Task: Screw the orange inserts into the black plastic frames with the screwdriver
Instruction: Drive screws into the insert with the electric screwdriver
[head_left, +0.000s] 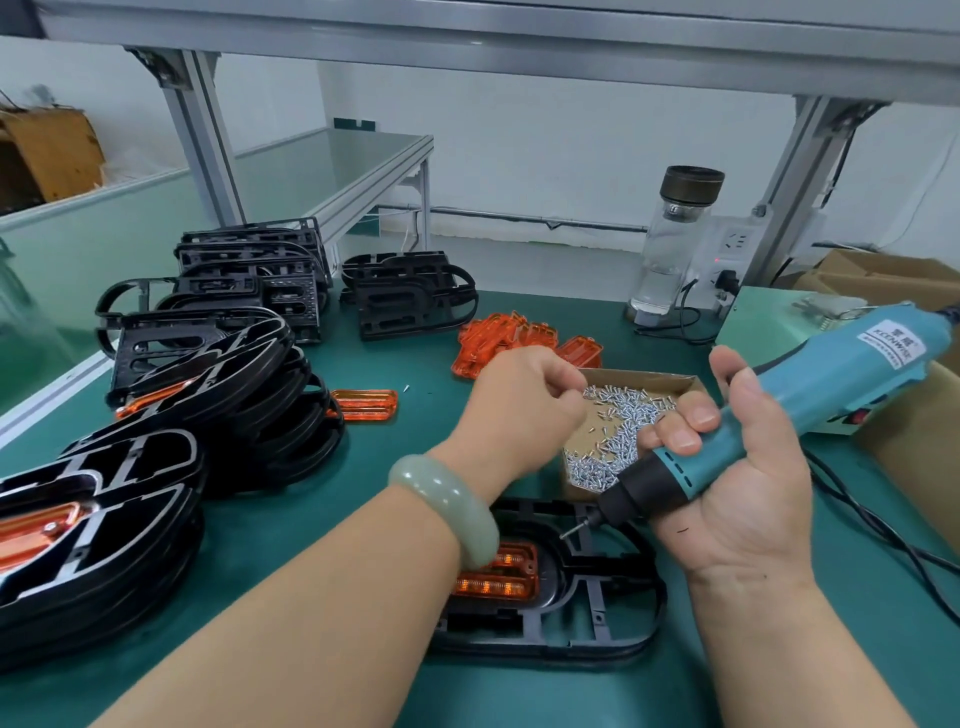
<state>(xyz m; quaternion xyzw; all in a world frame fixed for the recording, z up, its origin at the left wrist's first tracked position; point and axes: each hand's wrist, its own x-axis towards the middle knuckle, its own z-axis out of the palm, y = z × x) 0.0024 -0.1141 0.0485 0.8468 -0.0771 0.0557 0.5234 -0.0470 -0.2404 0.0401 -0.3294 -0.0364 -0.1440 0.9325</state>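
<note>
Orange insert (493, 584) sits in the black frame (597, 639), lower centre on the worktop (395, 431), ready for fastening. Left hand (519, 395) curls its fingers into the box (644, 376) of screws (628, 410), and I can't tell if one's pinched. Right hand (748, 483) grips the screwdriver (810, 410), bit angled toward the frame.

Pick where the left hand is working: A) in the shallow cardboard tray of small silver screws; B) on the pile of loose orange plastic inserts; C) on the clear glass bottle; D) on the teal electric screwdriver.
A: the left hand pinches with curled fingers at the small silver screws in the shallow cardboard tray, while the right hand grips the teal electric screwdriver.
</note>
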